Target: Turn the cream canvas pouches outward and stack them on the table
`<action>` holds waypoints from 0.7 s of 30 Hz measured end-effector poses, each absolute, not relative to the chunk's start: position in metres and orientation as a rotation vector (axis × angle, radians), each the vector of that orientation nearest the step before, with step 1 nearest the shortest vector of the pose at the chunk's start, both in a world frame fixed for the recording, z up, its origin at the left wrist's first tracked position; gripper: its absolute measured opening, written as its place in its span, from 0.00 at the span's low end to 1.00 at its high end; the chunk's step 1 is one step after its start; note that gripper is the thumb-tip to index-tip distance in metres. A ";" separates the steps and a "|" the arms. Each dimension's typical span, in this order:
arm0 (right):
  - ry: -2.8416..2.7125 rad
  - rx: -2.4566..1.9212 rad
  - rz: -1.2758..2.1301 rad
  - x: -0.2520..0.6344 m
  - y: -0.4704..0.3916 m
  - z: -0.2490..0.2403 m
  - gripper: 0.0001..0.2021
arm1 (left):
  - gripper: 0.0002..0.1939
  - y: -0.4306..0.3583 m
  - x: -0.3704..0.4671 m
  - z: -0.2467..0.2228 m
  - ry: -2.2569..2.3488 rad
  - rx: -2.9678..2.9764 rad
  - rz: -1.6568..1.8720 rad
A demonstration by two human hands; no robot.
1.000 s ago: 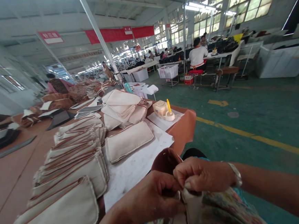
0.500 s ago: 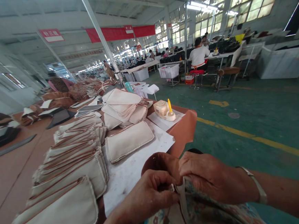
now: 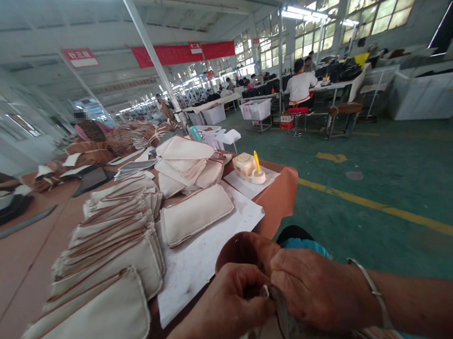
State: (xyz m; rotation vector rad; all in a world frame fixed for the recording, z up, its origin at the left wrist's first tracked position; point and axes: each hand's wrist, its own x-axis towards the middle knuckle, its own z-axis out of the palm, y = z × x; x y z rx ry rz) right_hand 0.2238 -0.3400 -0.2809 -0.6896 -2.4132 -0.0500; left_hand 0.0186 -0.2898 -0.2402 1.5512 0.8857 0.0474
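Observation:
Low in the head view, my left hand (image 3: pixel 235 302) is closed, thumb and fingers pinching the edge of a brown leather piece (image 3: pixel 238 249). My right hand (image 3: pixel 318 287), a bracelet on its wrist, is closed on the same piece just beside it. The leather curves up beyond my fingers, its smooth brown side showing. A beige strip (image 3: pixel 276 327) with a dark line along it hangs below my left fingers toward my lap. My fingers hide much of the gripped edge. White paper (image 3: pixel 188 282) lies on the table to the left of the piece.
Stitched off-white pouches (image 3: pixel 104 309) stand in an overlapping row along the table, with one pouch (image 3: pixel 196 213) apart on the paper. Flat pale pieces (image 3: pixel 186 154) are piled behind. A glue container (image 3: pixel 245 165) with a yellow-handled brush (image 3: pixel 256 161) stands near the table's right corner.
My right hand has shifted slightly down, its fingers now closer to my left hand and covering more of the strip. Both hands keep hold of the leather piece.

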 end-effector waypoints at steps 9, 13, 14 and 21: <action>-2.122 -0.675 0.992 0.245 -0.306 -0.260 0.06 | 0.09 -0.292 0.026 -0.232 0.759 1.619 -0.073; -1.982 -0.607 0.998 0.249 -0.310 -0.247 0.07 | 0.14 -0.287 0.021 -0.235 0.743 1.563 -0.049; -1.986 -0.611 1.037 0.248 -0.312 -0.250 0.09 | 0.15 -0.287 0.021 -0.235 0.749 1.567 -0.030; -2.047 -0.733 1.133 0.237 -0.317 -0.286 0.14 | 0.11 -0.290 0.023 -0.232 0.819 1.557 0.014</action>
